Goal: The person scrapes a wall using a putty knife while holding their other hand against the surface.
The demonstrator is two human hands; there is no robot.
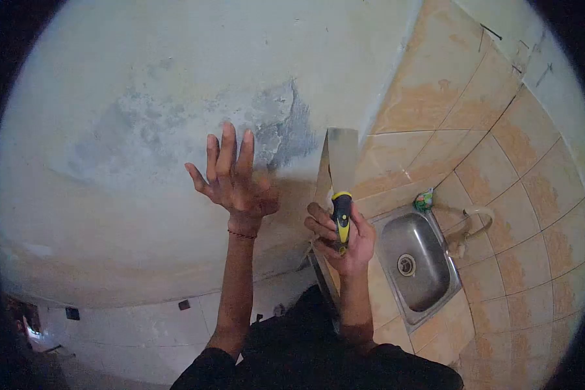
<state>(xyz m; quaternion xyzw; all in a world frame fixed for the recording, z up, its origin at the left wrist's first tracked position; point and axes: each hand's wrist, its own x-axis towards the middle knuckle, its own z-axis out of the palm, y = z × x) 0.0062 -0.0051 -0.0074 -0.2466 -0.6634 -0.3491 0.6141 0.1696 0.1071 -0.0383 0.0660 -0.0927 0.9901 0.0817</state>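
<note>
My left hand [235, 179] is raised in front of the wall, its fingers spread and nothing in them; part of it is smeared by motion. A thin bracelet [242, 234] circles that wrist. My right hand [350, 244] grips the black and yellow handle of a scraper [342, 156], whose wide flat blade points up. Behind my left hand, the pale wall [175, 52] has a grey, worn patch [292, 127] with peeling edges. Whether my left hand touches the wall, I cannot tell.
A steel sink [419, 260] is set in the tiled counter [441, 328] at the right. Beside it are a curved faucet [481, 221] and a green packet [424, 200]. Orange and cream tiles [461, 97] cover the right wall. A floor [143, 331] shows at lower left.
</note>
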